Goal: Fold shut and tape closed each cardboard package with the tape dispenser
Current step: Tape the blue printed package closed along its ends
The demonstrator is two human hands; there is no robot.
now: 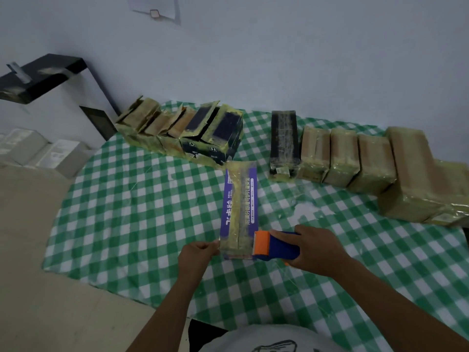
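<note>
One long purple cardboard box lies mid-table on the green-checked tablecloth. Behind it stand perhaps five open-flapped boxes to the left and about six taped boxes to the right. The left hand pinches the purple box's near corner. The right hand grips one blue-and-orange tape dispenser against its near end.

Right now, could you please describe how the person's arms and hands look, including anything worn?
The left forearm and right forearm are bare, with no sleeves in view. The left hand and right hand wear no gloves, and no watch, ring or band shows. At the bottom edge, a light shirt carries a dark printed drawing.
</note>
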